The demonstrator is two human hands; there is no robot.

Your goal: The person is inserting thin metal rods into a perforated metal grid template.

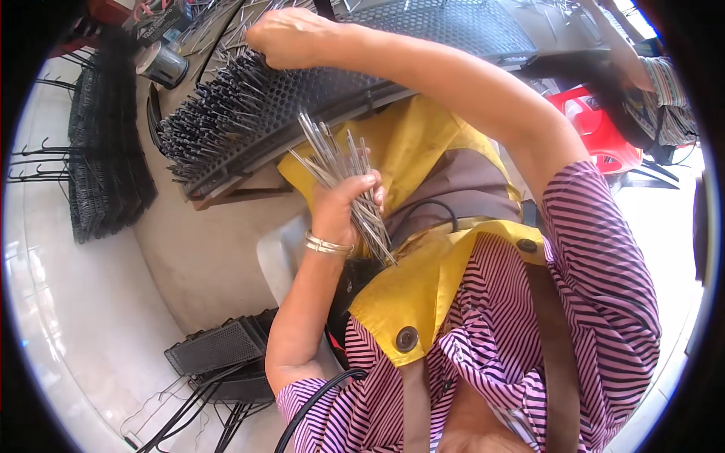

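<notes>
My left hand [336, 204] is wrapped round a loose bundle of thin grey metal rods [368, 219], held in front of my yellow apron. The rods fan out unevenly above and below the fist. Stretched across to the far left, my right hand [285, 39] is closed above the far end of a dark perforated rack [302, 98]. Its fingertips are turned away, so what they pinch cannot be made out. Many short dark rods [215, 113] stand packed upright in the left part of the rack, close below the right hand.
A metal can [162, 66] stands beyond the rack's left end, near scattered thin rods [219, 26]. Black wire-handled racks [106, 143] hang in a stack on the left. Dark perforated boxes [219, 351] lie lower left. A red plastic stool [596, 128] and another person's arm [627, 53] are at right.
</notes>
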